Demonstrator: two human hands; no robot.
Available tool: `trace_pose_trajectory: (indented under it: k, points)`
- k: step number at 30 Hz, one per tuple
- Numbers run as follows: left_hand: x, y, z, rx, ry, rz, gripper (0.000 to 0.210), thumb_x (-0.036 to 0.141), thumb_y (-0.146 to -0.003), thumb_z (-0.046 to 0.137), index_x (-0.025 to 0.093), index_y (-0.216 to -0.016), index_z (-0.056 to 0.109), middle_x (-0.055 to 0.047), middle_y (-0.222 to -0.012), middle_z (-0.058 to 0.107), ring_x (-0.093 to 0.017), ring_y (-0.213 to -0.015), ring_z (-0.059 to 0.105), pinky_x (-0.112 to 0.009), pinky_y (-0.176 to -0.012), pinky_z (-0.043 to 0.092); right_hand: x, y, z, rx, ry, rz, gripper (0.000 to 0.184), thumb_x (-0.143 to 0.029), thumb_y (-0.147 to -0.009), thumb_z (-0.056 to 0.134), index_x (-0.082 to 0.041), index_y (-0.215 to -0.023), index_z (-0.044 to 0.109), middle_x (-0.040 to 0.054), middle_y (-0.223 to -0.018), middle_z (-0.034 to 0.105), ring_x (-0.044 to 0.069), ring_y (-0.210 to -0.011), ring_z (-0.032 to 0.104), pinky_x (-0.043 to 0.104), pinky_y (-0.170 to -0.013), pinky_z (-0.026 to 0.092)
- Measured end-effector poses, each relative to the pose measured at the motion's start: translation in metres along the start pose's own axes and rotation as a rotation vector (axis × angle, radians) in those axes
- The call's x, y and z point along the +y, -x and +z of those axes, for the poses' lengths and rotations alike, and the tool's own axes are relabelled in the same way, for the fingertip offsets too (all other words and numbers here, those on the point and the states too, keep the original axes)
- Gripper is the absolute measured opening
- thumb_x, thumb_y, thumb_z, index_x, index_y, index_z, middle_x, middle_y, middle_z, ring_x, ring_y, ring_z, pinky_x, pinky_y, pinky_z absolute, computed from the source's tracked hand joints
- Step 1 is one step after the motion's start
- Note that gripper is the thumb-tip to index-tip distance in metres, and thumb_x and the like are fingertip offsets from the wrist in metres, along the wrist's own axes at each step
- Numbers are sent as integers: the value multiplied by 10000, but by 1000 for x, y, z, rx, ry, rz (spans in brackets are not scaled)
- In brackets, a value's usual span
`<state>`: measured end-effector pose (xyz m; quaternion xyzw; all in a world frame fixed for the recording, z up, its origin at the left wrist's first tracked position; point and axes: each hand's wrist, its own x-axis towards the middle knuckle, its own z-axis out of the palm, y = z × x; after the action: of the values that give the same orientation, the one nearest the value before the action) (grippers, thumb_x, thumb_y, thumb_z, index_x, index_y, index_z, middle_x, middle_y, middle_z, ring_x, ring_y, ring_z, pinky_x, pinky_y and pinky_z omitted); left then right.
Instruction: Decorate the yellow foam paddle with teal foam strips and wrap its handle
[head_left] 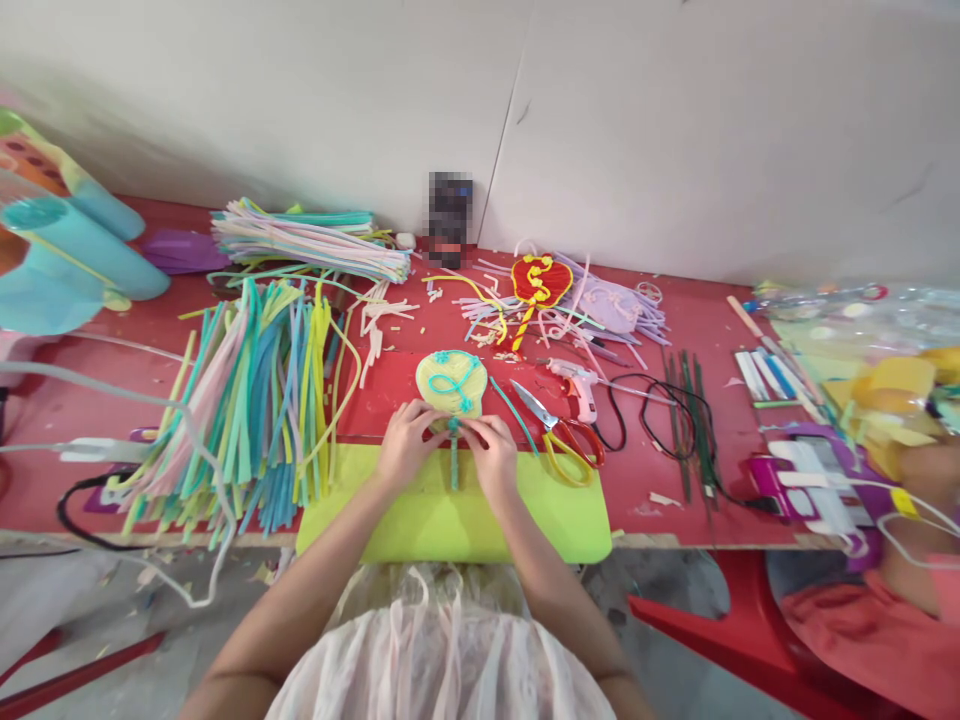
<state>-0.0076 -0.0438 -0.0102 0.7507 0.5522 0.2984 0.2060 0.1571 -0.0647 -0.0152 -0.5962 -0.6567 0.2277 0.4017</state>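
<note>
The left hand [405, 440] and right hand [493, 448] pinch the yellow fan [455, 386], handle [454, 472] below fingers, perhaps fastening it; next seems to need steady pressure.

The left forearm [315, 580] and right forearm [556, 590], both bare, reach forward and slant inward. The left hand [405, 442] and right hand [493, 455] nearly meet, fingers [415, 410] bent into close pinches.

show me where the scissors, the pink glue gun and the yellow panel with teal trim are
scissors [551, 422]: head view, near the pivot
pink glue gun [580, 387]: head view, on the body
yellow panel with teal trim [450, 386]: head view, mid-face
</note>
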Motion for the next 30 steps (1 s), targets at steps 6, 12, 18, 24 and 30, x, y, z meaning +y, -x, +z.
trace_pose_trajectory:
  k: [6,12,18,24,30]
  points:
    - [0,2,-1,14,0,-8,212,277,-789,611,244,-995,649,-47,-927,575,-198,-873,517,-359,-813,419,-2,-1,2,-5,11,-12,207,-277,-863,528,-250,-1009,672,50,-890,611,176,-867,567,325,-827,465]
    - [4,1,-1,20,-12,0,212,284,-820,569,269,-1012,658,-47,-918,556,-189,-870,512,-351,-815,412,-1,-1,4,-7,21,0,210,-276,-858,536,-246,-1015,673,50,-889,610,173,-863,568,322,-832,463]
    - [7,-3,0,15,-14,-1,176,257,-805,587,257,-956,678,-40,-887,566,-182,-845,516,-364,-834,403,0,-1,-4,34,-47,-5,227,-289,-877,504,-220,-1007,676,60,-879,623,163,-839,579,311,-813,476]
    - [-3,1,-13,112,60,-66,184,283,-833,542,255,-950,681,-38,-879,575,-174,-832,527,-330,-783,431,9,1,-35,162,-70,46,231,-285,-884,488,-197,-988,675,74,-877,640,162,-806,593,307,-763,486]
    - [-32,5,-36,256,87,-203,178,301,-814,554,215,-904,682,-35,-855,598,-166,-807,559,-309,-782,448,28,5,-50,242,-53,110,221,-289,-871,512,-170,-942,684,69,-837,643,157,-758,593,297,-716,481]
